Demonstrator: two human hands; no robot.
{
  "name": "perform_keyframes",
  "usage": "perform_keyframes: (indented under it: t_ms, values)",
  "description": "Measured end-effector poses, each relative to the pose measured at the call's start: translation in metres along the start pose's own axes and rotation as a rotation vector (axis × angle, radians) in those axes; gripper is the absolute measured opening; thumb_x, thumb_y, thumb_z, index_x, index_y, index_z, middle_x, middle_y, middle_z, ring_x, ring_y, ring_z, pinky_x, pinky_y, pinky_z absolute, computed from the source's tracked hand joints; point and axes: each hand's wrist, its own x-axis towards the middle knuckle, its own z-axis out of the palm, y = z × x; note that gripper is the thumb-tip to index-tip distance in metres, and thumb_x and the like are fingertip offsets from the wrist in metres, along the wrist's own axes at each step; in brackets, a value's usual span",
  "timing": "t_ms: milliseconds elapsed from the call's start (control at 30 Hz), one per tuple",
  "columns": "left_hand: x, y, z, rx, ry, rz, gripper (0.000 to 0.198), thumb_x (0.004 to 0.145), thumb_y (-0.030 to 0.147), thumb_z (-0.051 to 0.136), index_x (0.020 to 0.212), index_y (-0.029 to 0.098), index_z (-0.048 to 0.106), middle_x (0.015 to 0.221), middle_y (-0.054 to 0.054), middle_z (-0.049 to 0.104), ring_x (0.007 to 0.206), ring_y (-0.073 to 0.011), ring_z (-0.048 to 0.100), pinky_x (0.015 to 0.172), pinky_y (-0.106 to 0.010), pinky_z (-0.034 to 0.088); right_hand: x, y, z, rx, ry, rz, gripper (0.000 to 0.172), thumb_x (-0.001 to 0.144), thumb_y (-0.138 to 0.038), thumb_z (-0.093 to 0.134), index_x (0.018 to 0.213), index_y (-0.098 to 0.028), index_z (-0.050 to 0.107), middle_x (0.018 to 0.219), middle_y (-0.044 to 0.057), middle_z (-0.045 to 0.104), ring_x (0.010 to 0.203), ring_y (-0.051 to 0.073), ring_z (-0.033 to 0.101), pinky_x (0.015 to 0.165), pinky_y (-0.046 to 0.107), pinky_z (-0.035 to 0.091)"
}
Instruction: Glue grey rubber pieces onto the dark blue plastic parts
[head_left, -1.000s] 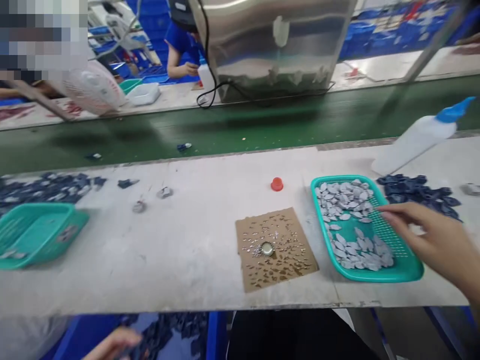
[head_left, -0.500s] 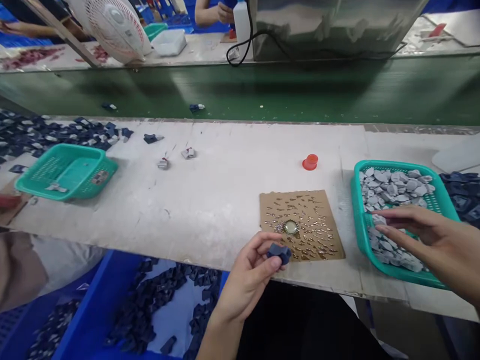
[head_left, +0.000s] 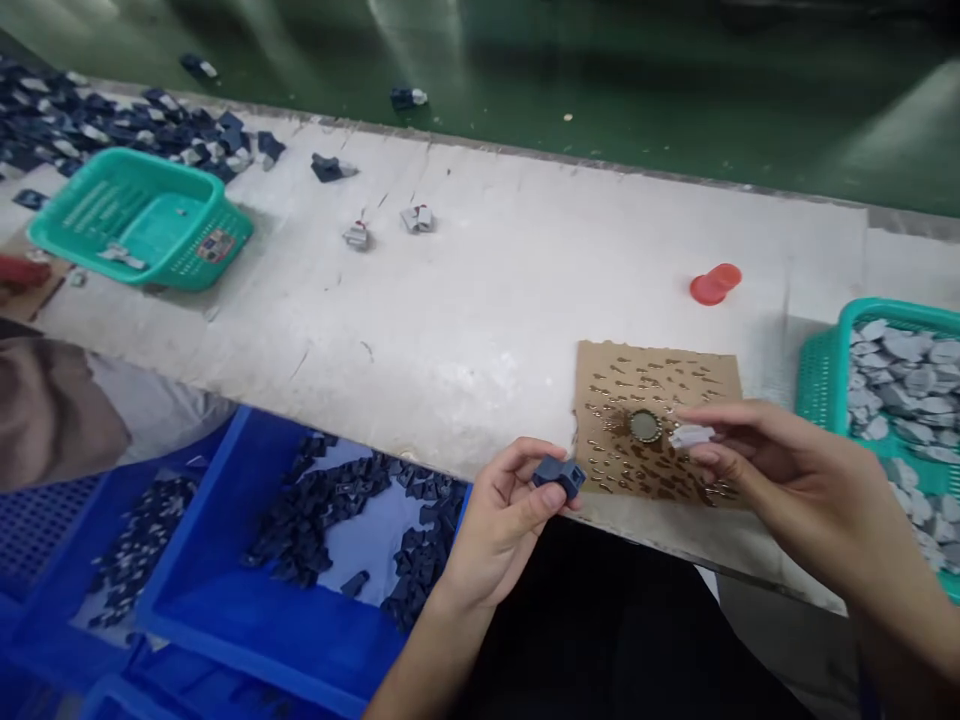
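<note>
Two hands work over the near edge of the table, both raised just above it at lower centre. The left hand curls its fingers and thumb around a dark blue moulded piece, pinching it between thumb and fingertips. The right hand reaches in from the lower right, pinching a small pale grey piece between thumb and forefinger, right above a cardboard sheet. That sheet lies on the table edge, speckled with tiny metallic bits and brown stains, with a crown cap near its middle. To the right, partly cut off by the frame, sits a teal plastic basket heaped with pale grey pieces. A red plastic cap lies above the sheet. At upper left stands a second teal basket, beside a pile of dark blue pieces. Blue crates below the table at lower left hold more dark blue pieces. A green conveyor belt runs along the top.
</note>
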Motion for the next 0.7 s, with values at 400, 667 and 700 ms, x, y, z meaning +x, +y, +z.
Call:
perform_keyframes:
  t_ms: [400,667,700]
  values:
    - [-0.003,0.005,-0.011,-0.035,-0.049,-0.049,0.027,0.071,0.025,0.098,0.090,0.020,0.079,0.084,-0.001,0.072,0.073,-0.0097,0.065,0.070,-0.020,0.055,0.003,-0.016,0.010,0.211,-0.175,0.154,0.016,0.089,-0.042,0.082,0.103,-0.034,0.080,0.088,0.001,0.078,0.066,0.016,0.073,0.059,0.022,0.062]
    - [-0.001,0.002,-0.004,-0.059,-0.039,-0.061,0.023,0.075,0.025,0.096,0.093,0.021,0.082,0.095,-0.002,0.076,0.088,-0.0109,0.069,0.078,-0.018,0.057,0.001,-0.011,-0.007,-0.627,0.020,-0.210,0.027,0.101,-0.053,0.064,0.108,-0.027,0.073,0.087,0.000,0.080,0.070,0.017,0.074,0.057,0.025,0.053]
    - [-0.001,0.001,-0.003,-0.065,-0.021,-0.060,0.023,0.075,0.026,0.096,0.094,0.021,0.083,0.094,-0.002,0.076,0.087,-0.0108,0.069,0.077,-0.018,0.057,0.003,-0.008,-0.005,-0.717,0.017,-0.302,0.026,0.105,-0.049,0.061,0.106,-0.025,0.072,0.087,0.001,0.080,0.070,0.017,0.075,0.056,0.025,0.050]
